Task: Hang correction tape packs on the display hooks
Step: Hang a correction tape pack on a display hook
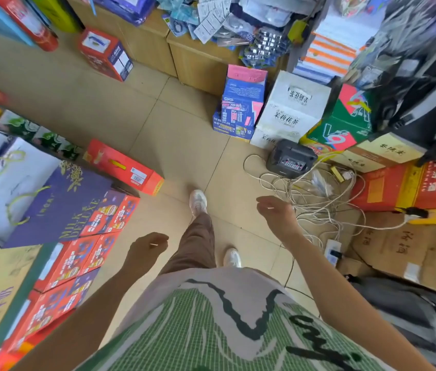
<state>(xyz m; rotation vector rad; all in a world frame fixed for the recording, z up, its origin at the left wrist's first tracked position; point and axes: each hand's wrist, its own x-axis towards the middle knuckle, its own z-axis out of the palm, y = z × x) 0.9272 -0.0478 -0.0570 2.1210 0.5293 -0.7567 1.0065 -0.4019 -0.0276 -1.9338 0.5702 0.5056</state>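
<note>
I look down at a tiled shop floor while mid-stride. My left hand (146, 249) hangs in front of me with fingers loosely curled and holds nothing. My right hand (274, 211) hangs the same way, empty, above the floor near a tangle of cables. Hanging blister packs (211, 20) crowd a display at the top of the view; I cannot tell whether any are correction tape. No pack is in either hand.
Stacked red and purple gift boxes (77, 210) line the left. Boxes of drinks (289, 113), a small black speaker (290, 159), white cables (313, 199) and a power strip (332, 251) lie on the right. A wooden counter (200, 62) stands ahead.
</note>
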